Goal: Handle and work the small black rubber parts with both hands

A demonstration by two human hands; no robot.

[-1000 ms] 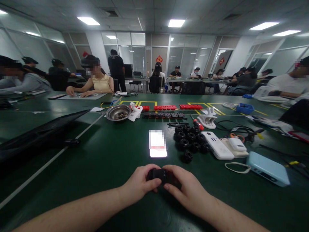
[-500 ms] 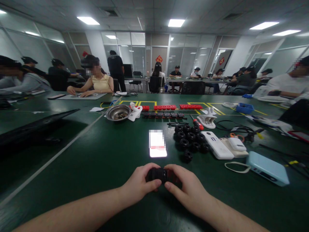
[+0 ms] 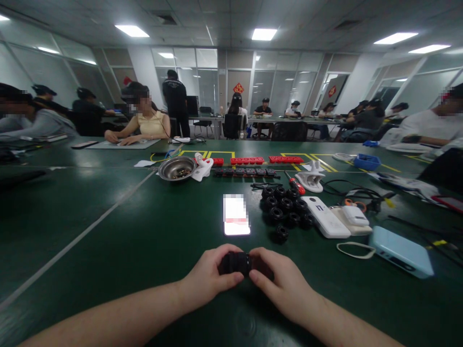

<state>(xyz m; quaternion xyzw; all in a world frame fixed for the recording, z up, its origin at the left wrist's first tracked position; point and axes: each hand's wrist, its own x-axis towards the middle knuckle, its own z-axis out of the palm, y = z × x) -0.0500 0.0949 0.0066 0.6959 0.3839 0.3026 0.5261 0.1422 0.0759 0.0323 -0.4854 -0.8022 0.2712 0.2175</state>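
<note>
A small black cylindrical part point(image 3: 237, 263) sits between both my hands just above the green table point(image 3: 144, 231). My left hand point(image 3: 210, 277) curls round its left side with the thumb pressed under it. My right hand point(image 3: 280, 284) grips its right side, thumb pointing left. Much of the part is hidden by my fingers. A cluster of several black ring-shaped parts point(image 3: 285, 207) lies beyond my right hand. A lit phone point(image 3: 236, 215) lies flat straight ahead of my hands.
A metal bowl point(image 3: 177, 168), rows of red and black pieces point(image 3: 249, 166), a red-handled screwdriver point(image 3: 296, 184), white devices point(image 3: 325, 217), a pale blue box point(image 3: 401, 251) and cables point(image 3: 356, 190) lie further out. Other people sit at the table's far side and both ends.
The large dark flat object at the left has slid out of view to the left. My hands have kept their hold on the black part, shifting only slightly.
</note>
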